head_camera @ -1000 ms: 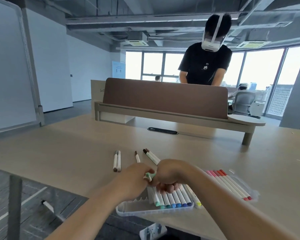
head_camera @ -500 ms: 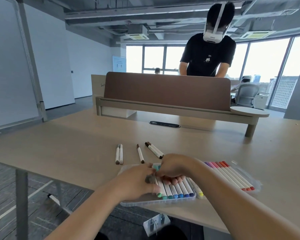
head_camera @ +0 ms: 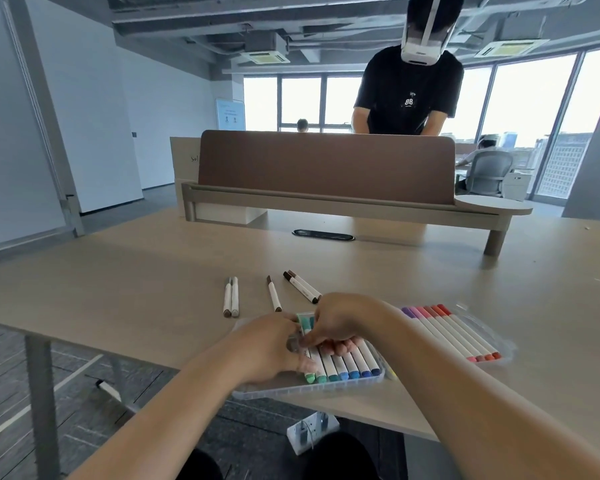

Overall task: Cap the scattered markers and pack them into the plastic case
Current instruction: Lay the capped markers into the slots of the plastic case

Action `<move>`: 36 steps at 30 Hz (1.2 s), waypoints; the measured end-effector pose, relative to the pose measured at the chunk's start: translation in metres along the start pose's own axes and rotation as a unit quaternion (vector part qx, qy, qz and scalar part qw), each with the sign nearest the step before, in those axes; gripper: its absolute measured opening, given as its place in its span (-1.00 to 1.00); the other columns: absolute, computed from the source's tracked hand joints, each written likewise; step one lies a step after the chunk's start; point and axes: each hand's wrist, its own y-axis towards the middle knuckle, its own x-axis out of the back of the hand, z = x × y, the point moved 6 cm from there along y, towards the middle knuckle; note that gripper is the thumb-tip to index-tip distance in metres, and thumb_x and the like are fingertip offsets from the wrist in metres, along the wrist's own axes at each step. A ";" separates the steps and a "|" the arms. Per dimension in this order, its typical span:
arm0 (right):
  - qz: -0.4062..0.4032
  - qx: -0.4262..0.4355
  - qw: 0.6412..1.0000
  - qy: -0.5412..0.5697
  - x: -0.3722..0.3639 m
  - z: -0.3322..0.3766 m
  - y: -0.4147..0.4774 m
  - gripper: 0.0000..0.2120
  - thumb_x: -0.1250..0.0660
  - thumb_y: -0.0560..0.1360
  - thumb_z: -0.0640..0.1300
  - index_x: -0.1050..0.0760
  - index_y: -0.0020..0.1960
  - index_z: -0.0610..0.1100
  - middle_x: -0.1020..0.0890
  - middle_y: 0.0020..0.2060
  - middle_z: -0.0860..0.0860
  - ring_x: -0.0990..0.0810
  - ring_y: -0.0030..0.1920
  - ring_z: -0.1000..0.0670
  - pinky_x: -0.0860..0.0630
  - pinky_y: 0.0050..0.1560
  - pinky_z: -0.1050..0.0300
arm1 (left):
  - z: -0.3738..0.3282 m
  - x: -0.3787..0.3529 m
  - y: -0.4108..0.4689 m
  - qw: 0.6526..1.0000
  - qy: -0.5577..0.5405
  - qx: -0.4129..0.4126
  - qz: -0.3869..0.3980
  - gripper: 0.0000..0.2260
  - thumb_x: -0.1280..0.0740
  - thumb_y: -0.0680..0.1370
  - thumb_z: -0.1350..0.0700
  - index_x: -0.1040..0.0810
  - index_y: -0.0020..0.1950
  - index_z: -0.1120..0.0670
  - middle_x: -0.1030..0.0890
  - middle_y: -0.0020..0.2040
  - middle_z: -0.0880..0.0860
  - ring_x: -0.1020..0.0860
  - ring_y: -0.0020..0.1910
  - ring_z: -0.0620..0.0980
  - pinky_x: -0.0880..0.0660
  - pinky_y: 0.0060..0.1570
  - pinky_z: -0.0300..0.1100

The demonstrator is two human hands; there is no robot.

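Clear plastic case [head_camera: 291, 389]: head view; it lies at the near edge of the wooden table [head_camera: 153, 289], directly under both hands, holding a row of capped markers [head_camera: 347, 365] in green through blue.
Left hand [head_camera: 271, 351]: it rests over the left part of the case, fingers curled down onto the leftmost green markers; whether it pinches one or merely presses on it cannot be told.
Right hand [head_camera: 340, 323]: it lies over the upper half of the row, fingers bent and fingertips [head_camera: 340, 348] touching the marker barrels; its grasp cannot be told either.
Second tray [head_camera: 499, 337]: just right of the right forearm, with purple, pink and red markers [head_camera: 454, 334] lying side by side.
Loose markers: beyond the hands, a pair [head_camera: 231, 301] lying together, a single one [head_camera: 274, 297], and two dark-capped ones [head_camera: 302, 287] close to the right hand's knuckles.
Hidden: the upper ends of the green-to-blue row are covered by the hands; a small dark round shape between the thumbs is too blurred to identify.
Background: a person in a black shirt [head_camera: 409, 91] stands behind the brown desk divider [head_camera: 326, 168].
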 end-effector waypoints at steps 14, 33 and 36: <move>0.007 -0.006 0.996 -0.089 0.000 0.011 -0.006 -0.65 -0.27 0.63 -0.02 -0.46 -0.28 -0.15 -0.51 -0.37 -0.04 -0.38 -0.54 0.08 -0.31 -0.51 0.29 | -0.002 0.007 -0.003 0.999 -0.051 0.003 0.007 -0.46 -0.37 0.38 -0.33 -0.56 0.23 -0.03 -0.62 0.17 -0.07 -0.59 0.00 -0.07 -0.53 0.12 -0.06; -0.185 -0.039 0.978 -0.084 0.041 0.057 0.118 -0.72 -0.41 0.43 -0.02 -0.46 -0.38 -0.12 -0.54 -0.55 0.00 -0.54 -0.44 -0.03 -0.47 -0.26 0.14 | 0.093 0.051 0.027 0.954 -0.247 0.037 -0.168 -0.88 -0.29 0.60 0.06 -0.63 -0.02 -0.05 -0.58 -0.22 -0.15 -0.56 -0.20 -0.15 -0.48 -0.10 -0.17; -0.184 -0.029 0.977 -0.101 0.043 0.063 0.123 -0.80 -0.34 0.45 -0.11 -0.46 -0.32 -0.13 -0.56 -0.41 -0.05 -0.58 -0.30 -0.10 -0.48 -0.22 0.12 | 0.095 0.048 0.029 0.955 -0.240 0.036 -0.170 -0.89 -0.28 0.60 0.04 -0.61 0.01 -0.06 -0.57 -0.21 -0.18 -0.53 -0.21 -0.22 -0.43 -0.16 -0.24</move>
